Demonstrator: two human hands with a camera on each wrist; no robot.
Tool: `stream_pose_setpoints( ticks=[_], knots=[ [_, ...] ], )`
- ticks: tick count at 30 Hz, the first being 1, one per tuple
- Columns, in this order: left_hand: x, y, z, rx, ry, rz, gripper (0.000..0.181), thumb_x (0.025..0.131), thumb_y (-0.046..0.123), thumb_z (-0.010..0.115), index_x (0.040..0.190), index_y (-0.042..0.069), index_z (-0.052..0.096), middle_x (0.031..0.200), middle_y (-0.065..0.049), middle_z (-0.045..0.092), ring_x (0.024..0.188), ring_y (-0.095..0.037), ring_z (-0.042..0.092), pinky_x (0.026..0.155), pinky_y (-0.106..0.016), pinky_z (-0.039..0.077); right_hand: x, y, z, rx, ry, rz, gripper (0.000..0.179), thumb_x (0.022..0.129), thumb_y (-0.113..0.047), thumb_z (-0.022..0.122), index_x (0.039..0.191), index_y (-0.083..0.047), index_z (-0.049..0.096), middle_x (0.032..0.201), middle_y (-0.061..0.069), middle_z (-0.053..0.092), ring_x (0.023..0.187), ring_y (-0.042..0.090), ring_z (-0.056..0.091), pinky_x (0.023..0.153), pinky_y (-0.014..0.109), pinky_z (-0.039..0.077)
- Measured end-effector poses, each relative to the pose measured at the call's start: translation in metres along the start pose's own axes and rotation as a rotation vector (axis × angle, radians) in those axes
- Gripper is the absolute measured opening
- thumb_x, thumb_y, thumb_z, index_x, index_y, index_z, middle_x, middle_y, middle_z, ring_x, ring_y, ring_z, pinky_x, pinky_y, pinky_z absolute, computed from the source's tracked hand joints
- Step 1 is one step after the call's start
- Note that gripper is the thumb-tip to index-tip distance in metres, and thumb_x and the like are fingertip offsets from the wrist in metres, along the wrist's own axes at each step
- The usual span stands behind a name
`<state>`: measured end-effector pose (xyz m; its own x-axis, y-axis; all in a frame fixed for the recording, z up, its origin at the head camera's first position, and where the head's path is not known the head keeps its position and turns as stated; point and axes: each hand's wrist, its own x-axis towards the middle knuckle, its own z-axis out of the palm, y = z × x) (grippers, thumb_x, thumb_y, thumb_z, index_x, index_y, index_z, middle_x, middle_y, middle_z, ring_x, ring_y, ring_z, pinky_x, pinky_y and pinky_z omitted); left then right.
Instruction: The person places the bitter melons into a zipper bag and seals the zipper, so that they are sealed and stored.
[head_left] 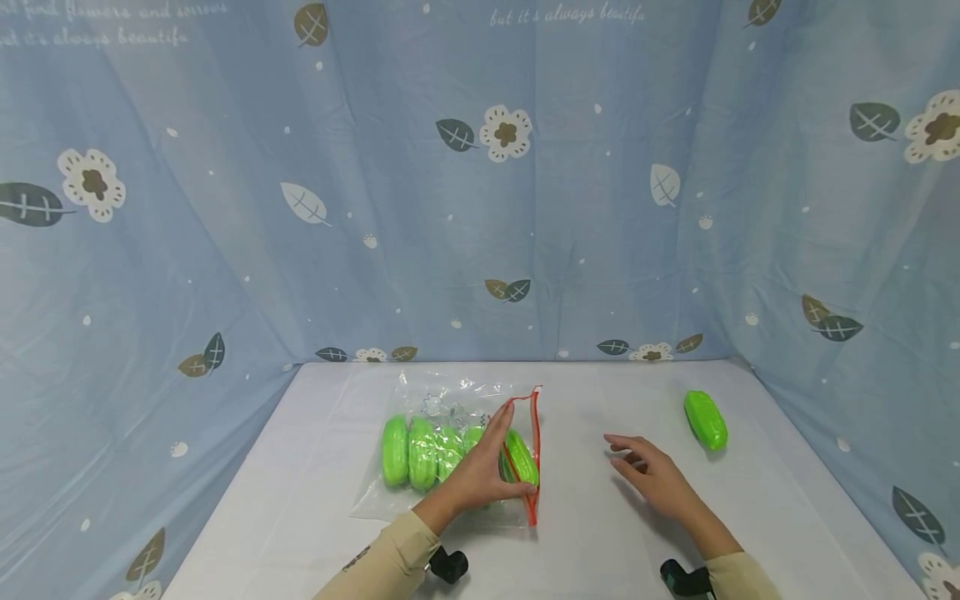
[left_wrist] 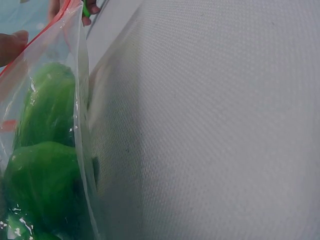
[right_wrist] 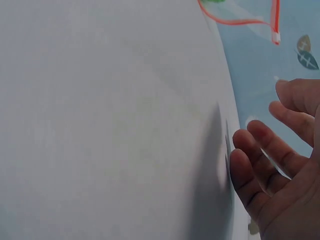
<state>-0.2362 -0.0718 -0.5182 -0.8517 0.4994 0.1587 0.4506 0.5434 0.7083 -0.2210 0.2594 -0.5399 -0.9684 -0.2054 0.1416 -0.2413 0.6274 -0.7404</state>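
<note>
A clear resealable bag (head_left: pixel 367 502) with a red zip edge lies at the middle left of the table and holds several bright green oblong packets (head_left: pixel 395 452). The left hand (head_left: pixel 472 475) grips its mouth, with fingers along the upper zip edge and thumb by the lower one. A green packet (head_left: pixel 522 458) sits just inside the mouth. In the left wrist view, a thumb (left_wrist: pixel 15 46) lies against the red edge. To the right, the right hand (head_left: pixel 654 477) hovers over the table, fingers loosely bent and holding nothing; the right wrist view shows its spread fingers (right_wrist: pixel 270 165).
One more green packet (head_left: pixel 706 421) lies on the white table (head_left: pixel 592 542), beyond the right hand. Blue patterned cloth (head_left: pixel 570 208) hangs behind and along both sides. Black devices (head_left: pixel 448 565) sit at the wrists.
</note>
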Motion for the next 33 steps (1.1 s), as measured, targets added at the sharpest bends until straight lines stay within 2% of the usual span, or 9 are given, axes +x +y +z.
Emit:
stream_pose_setpoints(
  ticks=[5,14,21,33],
  knots=[
    [0.0,0.0,0.0,-0.001,-0.004,-0.007,0.127,0.076,0.048,0.088,0.166,0.024,0.0,0.172,-0.002,0.004,0.151,-0.033,0.026,0.113,-0.056,0.038,-0.004,0.005,-0.009,-0.004,0.024,0.025,0.04,0.101,-0.019,0.065,0.141,-0.012,0.061,0.125,0.009,0.066,0.106,0.023,0.065,0.085,0.03,0.055],
    [0.0,0.002,-0.001,-0.008,0.001,0.009,0.127,0.077,0.047,0.088,0.166,0.018,0.002,0.171,-0.004,0.006,0.15,-0.035,0.028,0.111,-0.057,0.04,-0.011,0.016,-0.024,-0.056,0.06,0.065,0.042,0.101,-0.017,0.065,0.142,-0.013,0.06,0.126,0.011,0.066,0.105,0.023,0.065,0.085,0.03,0.056],
    [0.0,0.001,-0.001,-0.019,-0.008,-0.005,0.127,0.077,0.045,0.088,0.166,0.021,0.001,0.172,0.003,0.003,0.152,-0.03,0.024,0.114,-0.054,0.038,-0.015,0.022,-0.034,-0.077,0.101,0.05,0.043,0.099,-0.015,0.068,0.141,-0.008,0.06,0.123,0.015,0.066,0.102,0.025,0.066,0.08,0.027,0.056],
    [0.001,0.0,0.0,-0.013,-0.001,-0.005,0.127,0.077,0.047,0.088,0.166,0.023,0.0,0.172,0.0,0.004,0.15,-0.033,0.029,0.111,-0.055,0.04,-0.02,0.031,-0.052,-0.169,0.172,0.115,0.044,0.099,-0.014,0.067,0.141,-0.004,0.058,0.124,0.022,0.065,0.1,0.032,0.066,0.076,0.034,0.056]
  ],
)
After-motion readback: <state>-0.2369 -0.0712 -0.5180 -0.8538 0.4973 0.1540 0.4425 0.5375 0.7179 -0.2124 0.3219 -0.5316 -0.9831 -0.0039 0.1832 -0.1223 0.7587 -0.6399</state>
